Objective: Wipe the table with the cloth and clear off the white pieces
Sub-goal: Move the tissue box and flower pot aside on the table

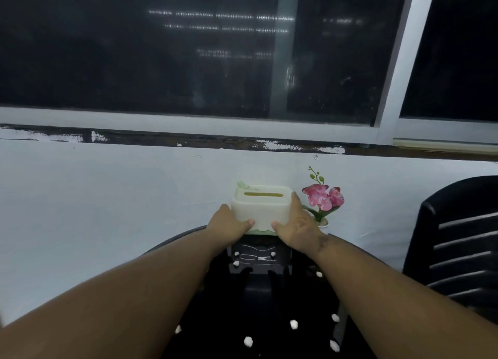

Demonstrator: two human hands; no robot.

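The tissue box (260, 209) is grasped by both hands' grip while white pieces (294, 324) remain unswept on the table (269, 304).

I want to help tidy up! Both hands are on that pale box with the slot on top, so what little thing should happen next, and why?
Probably lift the cream plastic tissue box off the round black table and set it aside. The left hand and right hand grip its sides, and small white pieces dot the tabletop, so clearing it likely makes wiping easier. No cloth is visible.
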